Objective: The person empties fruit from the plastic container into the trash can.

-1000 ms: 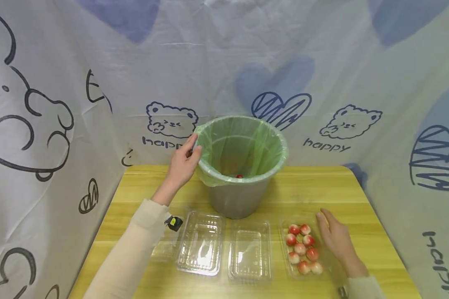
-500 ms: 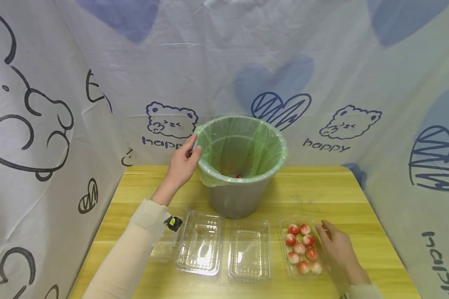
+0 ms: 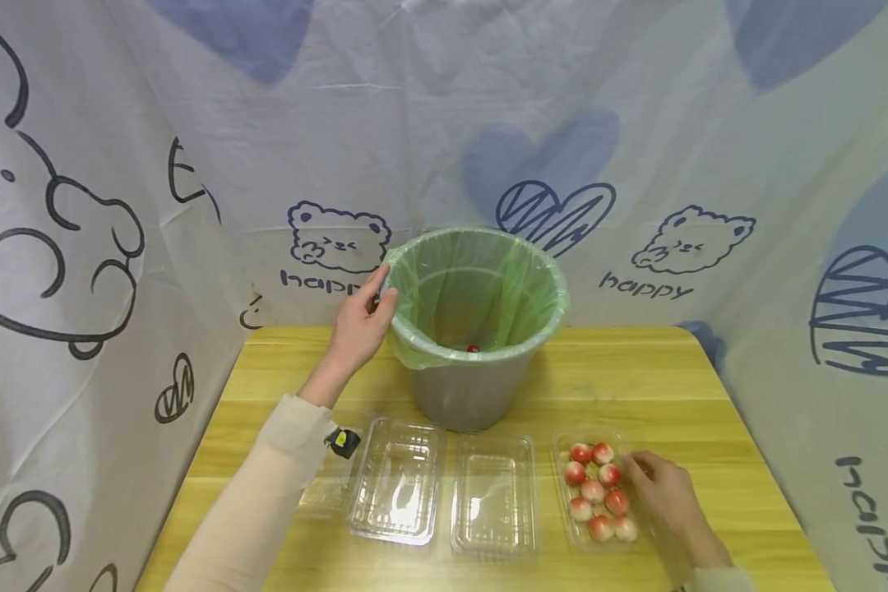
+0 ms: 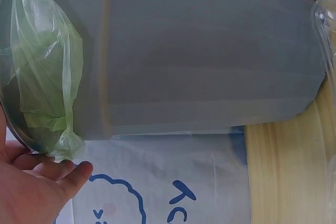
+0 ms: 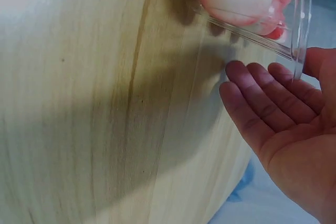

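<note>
A grey trash bin (image 3: 468,395) with a green plastic liner (image 3: 518,288) stands at the back middle of the table. At its left rim my left hand (image 3: 364,321) holds on, fingers curled over the edge; the left wrist view shows the fingertips by a bunched tuft of liner (image 4: 68,145). A small red thing (image 3: 473,349) shows low inside the bin. Beside the right edge of a clear plastic tray (image 3: 562,526) of several red-and-white round fruits (image 3: 594,492) is my right hand (image 3: 669,501). In the right wrist view its fingers (image 5: 257,98) are loosely extended, thumb at the tray's rim.
Two clear trays, a left one (image 3: 397,485) and a middle one (image 3: 493,497), lie in front of the bin. Another clear container (image 3: 324,489) is partly hidden by the left forearm. Printed cloth (image 3: 429,148) surrounds the wooden table (image 3: 636,370) at the back and sides.
My right hand has moved a little down the table, nearer the fruit tray's right edge. The left hand and the bin have kept their places.
</note>
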`<state>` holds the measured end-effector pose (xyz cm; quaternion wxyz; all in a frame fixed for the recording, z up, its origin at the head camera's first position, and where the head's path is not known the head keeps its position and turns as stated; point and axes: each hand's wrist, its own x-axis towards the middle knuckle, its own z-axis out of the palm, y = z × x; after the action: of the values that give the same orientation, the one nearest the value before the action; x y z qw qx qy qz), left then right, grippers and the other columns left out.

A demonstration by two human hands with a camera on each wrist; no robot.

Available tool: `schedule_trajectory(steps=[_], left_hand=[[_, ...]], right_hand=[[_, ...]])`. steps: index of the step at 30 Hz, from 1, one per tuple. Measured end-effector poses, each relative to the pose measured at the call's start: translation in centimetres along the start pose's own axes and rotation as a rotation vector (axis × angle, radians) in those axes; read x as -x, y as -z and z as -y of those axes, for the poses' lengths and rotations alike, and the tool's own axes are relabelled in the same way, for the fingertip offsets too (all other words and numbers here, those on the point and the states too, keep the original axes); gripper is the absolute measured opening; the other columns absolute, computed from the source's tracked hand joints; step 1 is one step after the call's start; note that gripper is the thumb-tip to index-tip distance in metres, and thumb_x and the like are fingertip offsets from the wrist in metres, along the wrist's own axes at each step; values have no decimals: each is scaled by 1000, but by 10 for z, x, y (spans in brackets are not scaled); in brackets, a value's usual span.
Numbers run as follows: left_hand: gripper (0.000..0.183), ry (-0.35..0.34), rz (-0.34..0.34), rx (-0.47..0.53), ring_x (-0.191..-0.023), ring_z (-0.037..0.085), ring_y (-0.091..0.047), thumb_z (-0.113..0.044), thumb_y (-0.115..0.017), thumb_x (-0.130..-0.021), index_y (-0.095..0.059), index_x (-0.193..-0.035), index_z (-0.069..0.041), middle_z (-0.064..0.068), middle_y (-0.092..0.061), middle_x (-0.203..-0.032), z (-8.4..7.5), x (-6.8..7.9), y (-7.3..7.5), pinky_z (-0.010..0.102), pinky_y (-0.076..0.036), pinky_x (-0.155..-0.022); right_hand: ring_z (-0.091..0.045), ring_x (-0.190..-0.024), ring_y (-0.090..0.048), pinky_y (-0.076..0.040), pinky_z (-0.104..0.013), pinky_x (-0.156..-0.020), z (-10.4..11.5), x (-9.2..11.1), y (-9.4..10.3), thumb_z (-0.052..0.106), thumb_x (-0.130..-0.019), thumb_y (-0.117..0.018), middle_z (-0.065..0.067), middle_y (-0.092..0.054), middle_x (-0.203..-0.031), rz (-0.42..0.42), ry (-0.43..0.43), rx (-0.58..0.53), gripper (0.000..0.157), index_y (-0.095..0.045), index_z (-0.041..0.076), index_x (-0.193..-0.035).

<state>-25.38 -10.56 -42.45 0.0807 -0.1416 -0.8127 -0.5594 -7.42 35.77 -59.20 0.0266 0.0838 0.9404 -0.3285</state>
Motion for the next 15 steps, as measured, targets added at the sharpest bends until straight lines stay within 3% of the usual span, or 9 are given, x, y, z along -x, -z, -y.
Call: schedule_trajectory(steps=[3, 6, 11, 15], left_hand=[[54, 0, -1, -2, -133, 32, -62, -27, -52, -111, -40, -162, -12, 10, -35, -170, 0, 0, 0, 16, -57, -93], [54, -4, -5, -4, -122, 31, -66, -27, -52, -111, -41, -162, -12, 9, -36, -170, 0, 0, 0, 10, -55, -82], [54, -8, -15, -23, -89, 23, -62, -29, -51, -111, -41, -162, -14, 8, -38, -169, 0, 1, 0, 13, -52, -68], [54, -15, -11, -27, -71, 13, -52, -29, -51, -111, -41, -162, -13, 8, -39, -169, 0, 1, 0, 15, -49, -61]], right_hand=[[-41, -108, -73, -63, -54, -92, 0, 0, -1, 34, -110, -56, -22, -78, -114, 2, -1, -14, 43, -72, -4, -122], [-37, -104, -74, -64, -47, -87, 0, -1, -1, 33, -110, -57, -19, -79, -110, 13, -12, -27, 41, -73, -3, -118], [-25, -95, -74, -61, -29, -75, 2, -1, 0, 33, -110, -56, -14, -80, -104, 39, -44, -52, 39, -74, -1, -113], [-18, -87, -73, -59, -23, -69, 2, -1, 0, 33, -110, -56, -12, -79, -102, 67, -81, -110, 39, -73, -2, -115]])
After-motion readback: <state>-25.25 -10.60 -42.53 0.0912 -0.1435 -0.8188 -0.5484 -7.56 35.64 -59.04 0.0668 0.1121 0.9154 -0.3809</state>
